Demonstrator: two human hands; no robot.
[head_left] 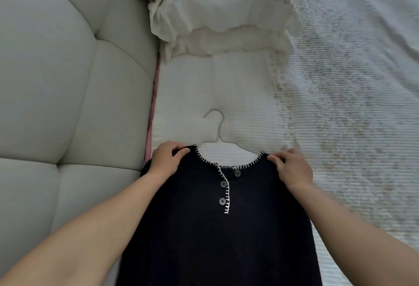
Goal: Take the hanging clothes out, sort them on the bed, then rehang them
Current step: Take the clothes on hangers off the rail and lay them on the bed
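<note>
A dark navy top (217,235) lay flat on the bed (351,104) in the lower middle of the frame, its front side up. It had white stitching along the neckline and placket, and three buttons (224,184) near the neck. A thin pale hanger (217,126) was inside the top, and its hook lay on the white cover just above the neckline. The left hand (166,161) was at the left shoulder of the top, its grip curled and pinching the fabric edge there. The right hand (292,167) pinched the right shoulder in the same way, with bent fingers. Both forearms came in from the lower corners. Above the hanger, in the upper middle, lay a pile of white ruffled clothes (224,13). A padded pale headboard (68,81) filled the left side of the frame.
</note>
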